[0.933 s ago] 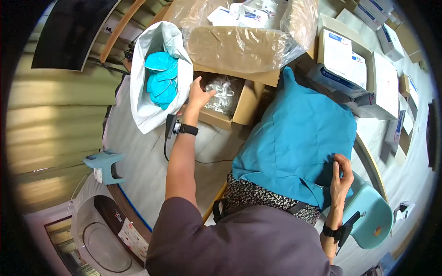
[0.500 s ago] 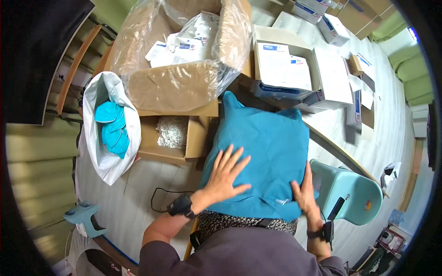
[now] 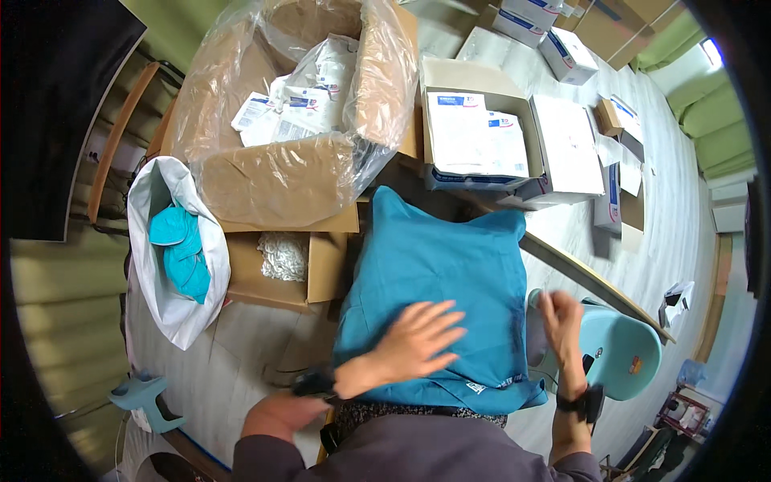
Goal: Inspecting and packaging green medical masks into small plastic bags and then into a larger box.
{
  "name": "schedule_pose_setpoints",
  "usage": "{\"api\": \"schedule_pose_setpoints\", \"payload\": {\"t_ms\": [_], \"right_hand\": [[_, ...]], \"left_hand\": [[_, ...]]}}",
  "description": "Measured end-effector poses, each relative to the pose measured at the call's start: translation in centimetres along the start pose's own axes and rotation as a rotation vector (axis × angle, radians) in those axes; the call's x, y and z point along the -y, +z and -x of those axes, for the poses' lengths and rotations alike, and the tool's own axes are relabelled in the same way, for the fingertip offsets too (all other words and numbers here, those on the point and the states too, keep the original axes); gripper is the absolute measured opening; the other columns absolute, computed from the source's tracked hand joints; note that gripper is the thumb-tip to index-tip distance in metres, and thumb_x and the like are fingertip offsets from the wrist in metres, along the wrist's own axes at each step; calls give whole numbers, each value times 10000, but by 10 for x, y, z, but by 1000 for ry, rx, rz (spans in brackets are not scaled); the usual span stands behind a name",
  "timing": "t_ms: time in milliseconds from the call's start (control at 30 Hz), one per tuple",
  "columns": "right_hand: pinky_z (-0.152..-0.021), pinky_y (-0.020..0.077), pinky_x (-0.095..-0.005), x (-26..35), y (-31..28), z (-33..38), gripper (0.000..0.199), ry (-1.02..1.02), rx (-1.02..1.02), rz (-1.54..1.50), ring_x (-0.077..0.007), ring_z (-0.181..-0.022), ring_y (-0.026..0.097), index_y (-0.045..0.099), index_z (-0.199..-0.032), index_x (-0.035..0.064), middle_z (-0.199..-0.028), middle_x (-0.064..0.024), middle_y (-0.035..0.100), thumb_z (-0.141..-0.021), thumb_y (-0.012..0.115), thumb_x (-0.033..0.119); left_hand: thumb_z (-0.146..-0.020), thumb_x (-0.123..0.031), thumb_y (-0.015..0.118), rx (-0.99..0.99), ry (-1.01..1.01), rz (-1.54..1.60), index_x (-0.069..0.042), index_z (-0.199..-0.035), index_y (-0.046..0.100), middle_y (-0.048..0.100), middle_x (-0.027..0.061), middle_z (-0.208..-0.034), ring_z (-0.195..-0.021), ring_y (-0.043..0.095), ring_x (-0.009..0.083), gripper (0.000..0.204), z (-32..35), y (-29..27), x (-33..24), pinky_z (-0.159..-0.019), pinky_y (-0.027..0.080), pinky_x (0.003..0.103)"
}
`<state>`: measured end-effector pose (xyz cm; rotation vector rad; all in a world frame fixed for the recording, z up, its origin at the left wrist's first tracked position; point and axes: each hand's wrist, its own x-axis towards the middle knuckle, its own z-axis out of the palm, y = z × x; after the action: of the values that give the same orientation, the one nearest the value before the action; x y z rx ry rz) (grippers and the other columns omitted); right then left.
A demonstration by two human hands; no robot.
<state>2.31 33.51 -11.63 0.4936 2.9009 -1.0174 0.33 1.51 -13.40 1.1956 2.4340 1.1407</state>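
Note:
A teal cloth (image 3: 446, 257) is spread over my lap, its two far corners standing up in points. On its near half lies my left hand (image 3: 419, 341), flat with the fingers spread and nothing held. My right hand (image 3: 564, 323) is off the cloth's right edge, beside a light-teal plastic stool (image 3: 630, 341). Its fingers look curled but are smeared by motion, so I cannot make out anything in them. Each wrist wears a black band with a dark device.
A plastic-lined carton (image 3: 281, 173) of white packets stands ahead, above an open box (image 3: 249, 273) holding white cords. At left, a white sack (image 3: 173, 321) holds teal fabric pieces. Ahead right are a packet-filled carton (image 3: 438, 76) and a white box (image 3: 570, 149). A small grey-blue stool (image 3: 144, 395) is lower left.
My right hand has lifted off the cloth's right edge and moved up and outward, fingers curling. My left hand has slid slightly right across the cloth. The whole view has shifted a little.

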Motion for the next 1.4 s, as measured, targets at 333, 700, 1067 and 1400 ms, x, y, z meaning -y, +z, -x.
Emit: {"api": "schedule_pose_setpoints", "payload": {"t_ms": [333, 700, 1067, 1400], "right_hand": [[-876, 512, -286, 51, 85, -276, 474, -45, 18, -482, -207, -996, 674, 629, -1177, -99, -1083, -175, 709, -913, 689, 290], [-732, 532, -358, 106, 144, -346, 464, 251, 244, -734, -211, -835, 656, 658, -1113, -50, -1004, -131, 692, -813, 808, 270], [-835, 540, -379, 95, 151, -338, 503, -85, 26, -367, -291, -924, 698, 625, -1194, -25, -1038, -194, 715, -802, 780, 249], [-982, 456, -436, 95, 161, -323, 640, -440, -318, -215, -399, -1135, 592, 554, -1256, -3, -1156, -256, 641, -733, 818, 256]], "left_hand": [[-822, -473, 682, 378, 430, 306, -81, -1153, 669, 523, 135, -1398, -1464, 285, 335, 513, -49, 121, -26, -1202, 95, 626], [-793, -380, 743, 236, 369, 469, -82, -1092, 683, 565, 127, -1343, -1433, 345, 316, 426, -50, 125, -15, -1208, 107, 607], [-797, -372, 740, 247, 383, 439, -88, -1095, 674, 561, 119, -1337, -1431, 345, 312, 417, -50, 127, -18, -1209, 103, 599], [-806, -375, 740, 246, 366, 400, -105, -1096, 677, 561, 106, -1347, -1433, 342, 308, 401, -48, 135, -21, -1210, 113, 599]]}}
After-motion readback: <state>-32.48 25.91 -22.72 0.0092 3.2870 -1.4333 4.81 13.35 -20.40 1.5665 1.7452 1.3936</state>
